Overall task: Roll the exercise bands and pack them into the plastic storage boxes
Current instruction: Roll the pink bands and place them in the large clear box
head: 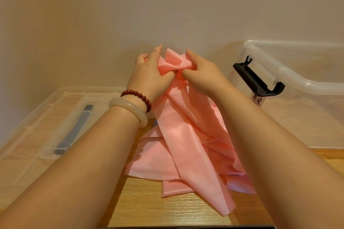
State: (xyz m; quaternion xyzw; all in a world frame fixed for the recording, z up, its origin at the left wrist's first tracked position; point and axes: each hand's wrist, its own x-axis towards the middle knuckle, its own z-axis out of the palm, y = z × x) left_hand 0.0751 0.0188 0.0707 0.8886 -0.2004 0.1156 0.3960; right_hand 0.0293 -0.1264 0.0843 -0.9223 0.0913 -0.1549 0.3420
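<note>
Head view: clear storage box (316,87) stands open at far right on the wooden table (167,212). Pink exercise band (186,145) trails from the grip toward the near edge, long axis far-to-near. Left hand (149,74) and right hand (202,73) pinch its bunched far end, side by side.

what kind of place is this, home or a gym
Probably a room at home rather than a gym: a wooden table against a plain wall, a clear storage box on it, a pink exercise band held over it.
</note>
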